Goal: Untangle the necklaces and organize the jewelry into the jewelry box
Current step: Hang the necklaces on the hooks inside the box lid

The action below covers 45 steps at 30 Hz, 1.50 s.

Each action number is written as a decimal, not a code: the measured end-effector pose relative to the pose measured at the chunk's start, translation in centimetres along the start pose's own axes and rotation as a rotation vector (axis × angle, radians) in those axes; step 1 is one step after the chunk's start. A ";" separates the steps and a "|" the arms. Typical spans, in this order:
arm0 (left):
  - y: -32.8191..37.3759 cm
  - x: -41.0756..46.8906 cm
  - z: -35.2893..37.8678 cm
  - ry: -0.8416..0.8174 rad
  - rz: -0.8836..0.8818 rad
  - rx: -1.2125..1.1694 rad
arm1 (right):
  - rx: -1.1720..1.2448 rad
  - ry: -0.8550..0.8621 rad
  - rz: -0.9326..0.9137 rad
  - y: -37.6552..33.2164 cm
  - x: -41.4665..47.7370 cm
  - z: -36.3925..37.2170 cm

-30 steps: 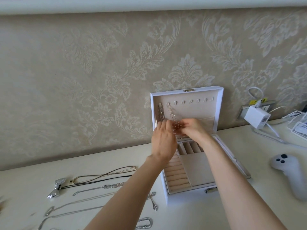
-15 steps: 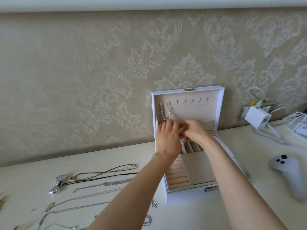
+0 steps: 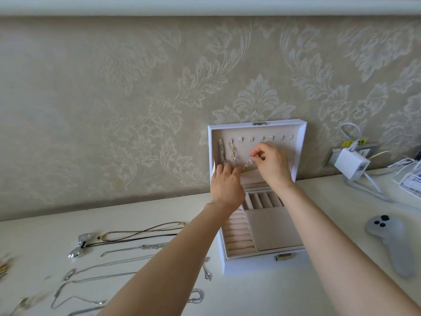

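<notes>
our right hand pinches a thin silver beaded necklace inside the open white jewelry box lid, and our left hand has its fingers close together at the chain's low end, grip unclear.

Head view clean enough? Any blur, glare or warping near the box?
Head view: soft even daylight, no glare; jewelry box, left hand and the chain the right hand pinches are sharp; jewelry at the left edge smears; slight wide-angle bowing at borders.

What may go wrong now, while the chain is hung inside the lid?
The right hand pinches just one end of the beaded chain, so the chain may slip and drop. It also hangs close beside the darker chain, so the two may tangle again.
</notes>
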<state>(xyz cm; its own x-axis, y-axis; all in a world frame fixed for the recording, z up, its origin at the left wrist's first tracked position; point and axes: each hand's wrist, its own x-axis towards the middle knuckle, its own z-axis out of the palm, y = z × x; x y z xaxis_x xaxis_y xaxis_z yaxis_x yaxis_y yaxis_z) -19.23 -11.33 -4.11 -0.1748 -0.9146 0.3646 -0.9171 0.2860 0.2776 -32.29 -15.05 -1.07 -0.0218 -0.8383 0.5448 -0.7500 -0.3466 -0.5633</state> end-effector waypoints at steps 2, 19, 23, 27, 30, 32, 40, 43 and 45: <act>-0.1 0.0 -0.1 -0.020 0.006 0.018 | -0.008 -0.035 -0.018 0.6 -0.2 0.5; -1.3 -2.1 -2.2 0.059 0.195 -0.111 | -0.144 -0.099 -0.093 -0.6 -2.9 0.4; -2.9 -2.7 -4.1 0.005 0.114 -0.121 | -0.072 -0.073 -0.131 -2.9 -3.4 0.7; -5.3 -3.7 -5.2 -0.130 -0.028 -0.057 | 0.027 -0.163 -0.153 -5.9 -4.8 1.8; -7.7 -5.0 -5.5 -0.250 -0.099 0.029 | 0.055 -0.230 -0.204 -7.9 -6.3 3.0; -9.5 -5.9 -5.5 -0.326 -0.180 0.090 | 0.036 -0.254 -0.293 -8.8 -7.6 4.1; -14.1 -9.0 -4.0 -0.402 -0.354 0.083 | -0.349 -0.725 -0.291 -9.8 -10.6 10.3; -14.4 -9.4 -3.4 -0.402 -0.358 0.075 | -0.400 -0.738 -0.201 -10.4 -10.6 11.7; -14.4 -9.5 -3.2 -0.385 -0.358 0.072 | -0.415 -0.746 -0.153 -10.7 -10.4 12.3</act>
<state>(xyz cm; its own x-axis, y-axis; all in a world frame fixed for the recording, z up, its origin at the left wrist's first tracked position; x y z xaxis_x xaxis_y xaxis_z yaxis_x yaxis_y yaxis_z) -3.19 -5.87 -8.78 0.0468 -0.9940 -0.0985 -0.9634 -0.0710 0.2585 -15.93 -7.82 -8.40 0.4294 -0.9024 -0.0356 -0.8931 -0.4185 -0.1653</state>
